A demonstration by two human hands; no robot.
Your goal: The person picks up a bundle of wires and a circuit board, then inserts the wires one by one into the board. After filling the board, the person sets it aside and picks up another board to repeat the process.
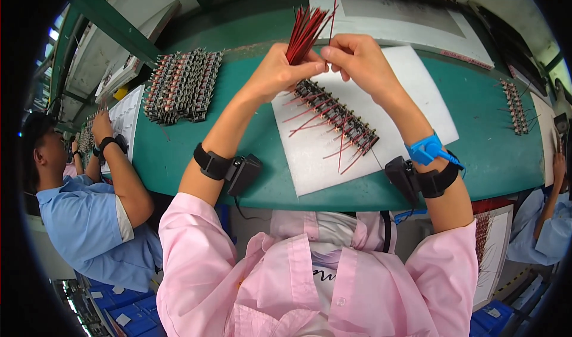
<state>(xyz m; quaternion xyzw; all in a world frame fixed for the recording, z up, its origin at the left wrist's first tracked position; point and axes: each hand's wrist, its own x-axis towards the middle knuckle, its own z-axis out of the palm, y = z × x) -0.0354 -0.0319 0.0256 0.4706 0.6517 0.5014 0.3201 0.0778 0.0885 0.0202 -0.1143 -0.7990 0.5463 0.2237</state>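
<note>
My left hand (281, 72) is closed round a bundle of red and black wires (307, 33), which fans out above the fist. Close beside it, my right hand (359, 60) pinches a single red wire (332, 21) that stands upright between thumb and fingers. Below both hands lies a row of small circuit boards (339, 119), with several red wires sticking out from its left side. This row rests on a white foam sheet (310, 170) and runs slantwise toward me. The tips of my fingers partly hide its far end.
Stacked circuit boards (182, 87) stand on the green table (256, 164) at the left. Another wired row (515, 108) lies at the far right. A white shelf (405, 21) borders the back. One co-worker (89, 212) sits at the left, another (545, 218) at the right.
</note>
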